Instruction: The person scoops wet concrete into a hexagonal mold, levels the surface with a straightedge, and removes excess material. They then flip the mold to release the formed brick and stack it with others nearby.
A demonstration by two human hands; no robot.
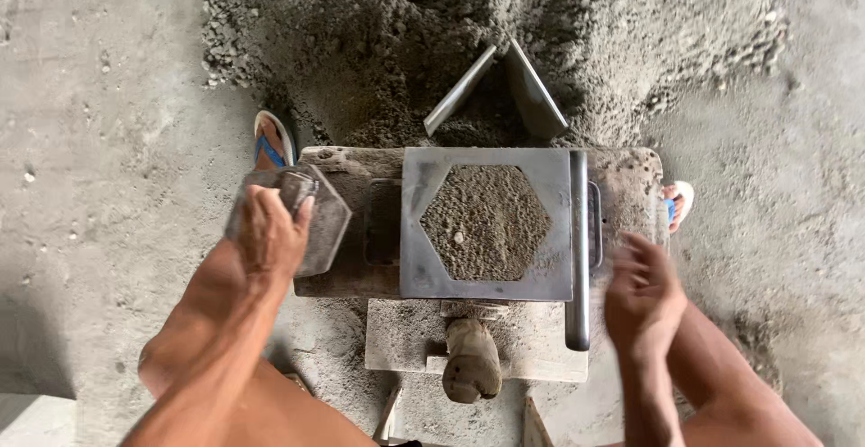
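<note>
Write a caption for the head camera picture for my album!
Left hand holds a hexagonal plate beside a filled hexagonal mould; right hand hovers nearby.

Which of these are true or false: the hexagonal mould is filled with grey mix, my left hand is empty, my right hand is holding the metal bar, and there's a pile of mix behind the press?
1. The hexagonal mould is filled with grey mix. True.
2. The left hand is empty. False: it grips a hexagonal metal plate at the left of the press.
3. The right hand holds the metal bar. False: it is open and blurred, just right of the bar, apart from it.
4. A pile of mix lies behind the press. True; an angled metal scoop rests in it.
</note>
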